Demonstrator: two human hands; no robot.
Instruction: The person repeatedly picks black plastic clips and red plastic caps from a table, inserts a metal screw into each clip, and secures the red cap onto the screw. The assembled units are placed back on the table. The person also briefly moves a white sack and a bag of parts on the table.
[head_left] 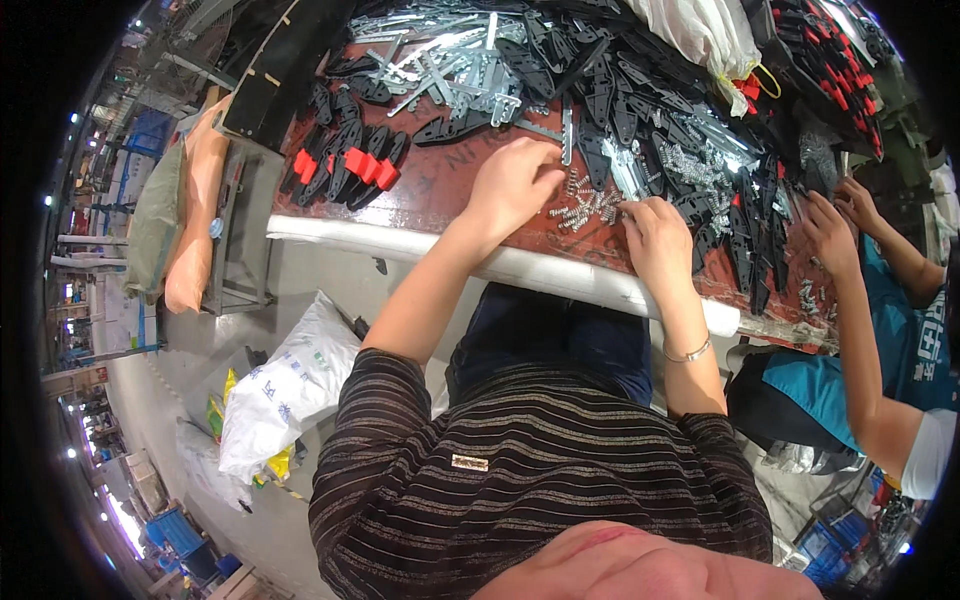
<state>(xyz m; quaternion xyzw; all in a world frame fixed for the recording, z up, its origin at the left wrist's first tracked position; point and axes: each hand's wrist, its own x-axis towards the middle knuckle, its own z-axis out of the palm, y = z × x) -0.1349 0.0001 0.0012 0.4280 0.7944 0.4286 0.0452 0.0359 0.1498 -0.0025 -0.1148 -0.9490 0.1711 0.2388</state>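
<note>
My left hand (515, 188) is over the red-brown tabletop, fingers curled and closed beside an upright narrow metal strip (567, 135). Whether the strip is in its grip is hidden. Just right of it lies a small heap of coil springs (588, 212). My right hand (660, 243) is at the right side of this heap, thumb and fingertips drawn together; what they pinch is too small to make out. Beyond both hands spreads a large pile of flat silver metal strips (440, 75) and black plastic parts (600, 90).
Black parts with red pieces (365, 165) lie at the table's left. A white roll (400, 240) edges the front. More springs (690, 160) lie among parts to the right. A co-worker's hands (835, 225) work at far right. A white sack (290, 390) rests on the floor.
</note>
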